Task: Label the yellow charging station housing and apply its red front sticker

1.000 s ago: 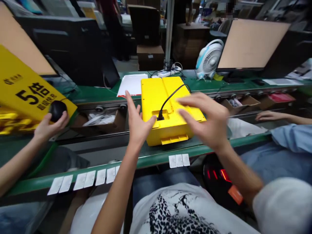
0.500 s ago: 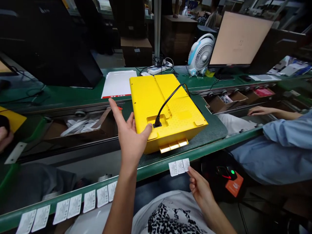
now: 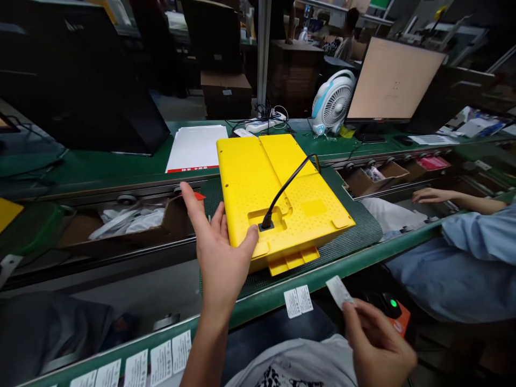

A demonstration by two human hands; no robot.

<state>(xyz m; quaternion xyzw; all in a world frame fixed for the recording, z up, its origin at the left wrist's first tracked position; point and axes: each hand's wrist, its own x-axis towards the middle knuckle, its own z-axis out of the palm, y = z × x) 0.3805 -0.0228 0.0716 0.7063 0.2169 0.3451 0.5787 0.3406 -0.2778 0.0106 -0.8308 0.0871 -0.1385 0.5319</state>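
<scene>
A yellow plastic device lies on a dark green ribbed mat, with a black power cable plugged into a recess in its near part. My left hand grips its left near corner, thumb on top by the recess and some fingers down the side; the index finger sticks out. In a pinch, my right hand holds up a white label just in front of the bench edge. Two printed labels hang from the green edge beside it.
More labels line the green edge at lower left. Behind stand a fan, a monitor and a stack of paper. Cartons sit below the shelf. A co-worker's arm is at the right.
My right hand has pulled one label off the row of three at the edge and carried it to the right. My left hand stays on the yellow device. The view has shifted slightly.
</scene>
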